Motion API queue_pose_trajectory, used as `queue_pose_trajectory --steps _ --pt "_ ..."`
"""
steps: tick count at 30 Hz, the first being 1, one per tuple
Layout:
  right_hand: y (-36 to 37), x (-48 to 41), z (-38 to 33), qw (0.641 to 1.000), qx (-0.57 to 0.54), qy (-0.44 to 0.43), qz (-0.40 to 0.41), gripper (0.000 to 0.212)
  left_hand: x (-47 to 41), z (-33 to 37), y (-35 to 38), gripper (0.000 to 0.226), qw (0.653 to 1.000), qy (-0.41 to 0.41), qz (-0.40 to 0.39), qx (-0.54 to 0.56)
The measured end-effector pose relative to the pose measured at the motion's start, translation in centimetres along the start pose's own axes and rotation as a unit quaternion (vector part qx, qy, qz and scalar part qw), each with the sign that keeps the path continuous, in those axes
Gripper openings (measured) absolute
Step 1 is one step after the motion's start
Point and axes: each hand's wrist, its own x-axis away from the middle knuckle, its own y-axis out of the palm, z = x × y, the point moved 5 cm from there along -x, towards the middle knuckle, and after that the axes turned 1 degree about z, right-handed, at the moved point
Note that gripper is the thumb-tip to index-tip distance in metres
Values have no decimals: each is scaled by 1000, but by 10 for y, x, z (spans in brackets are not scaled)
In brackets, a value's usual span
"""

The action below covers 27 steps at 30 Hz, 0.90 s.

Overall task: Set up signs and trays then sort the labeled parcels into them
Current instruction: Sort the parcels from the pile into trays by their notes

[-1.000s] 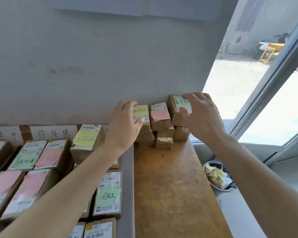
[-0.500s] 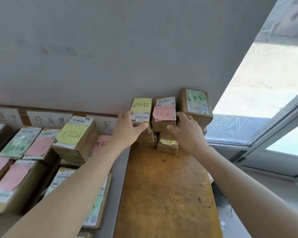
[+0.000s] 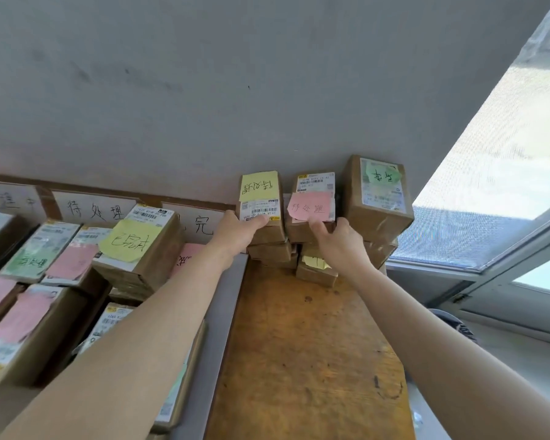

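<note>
A stack of brown parcels stands against the grey wall at the far end of a wooden board (image 3: 308, 360). My left hand (image 3: 238, 231) grips the top left parcel with a yellow note (image 3: 261, 198), thumb on its label. My right hand (image 3: 337, 239) grips the middle top parcel with a pink note (image 3: 311, 201), thumb pressed on its front edge. A taller parcel with a green note (image 3: 378, 198) stands to the right, untouched. Smaller parcels (image 3: 315, 268) lie under the held ones.
On the left, trays hold several sorted parcels with green, pink and yellow notes, one being a yellow-note parcel (image 3: 137, 246). White paper signs (image 3: 92, 208) with handwriting lean along the wall behind them. A window (image 3: 496, 185) is at the right.
My right hand has moved from the green-note parcel down and left to the pink-note parcel. My left hand stays on the yellow-note parcel. The camera has moved closer and tilted.
</note>
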Motion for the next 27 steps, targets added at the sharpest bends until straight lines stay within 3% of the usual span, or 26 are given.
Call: queue_pose_trajectory --steps 5,10,27 --pt "1 -6 -2 997 -68 32 30 59 -7 -7 7 68 997 -29 -36 55" --pt "1 -6 -5 995 -78 33 50 44 -9 -15 7 62 993 -33 -50 104" --pt "-19 37 -14 979 -203 -2 22 48 44 -3 -21 56 977 4 -74 200"
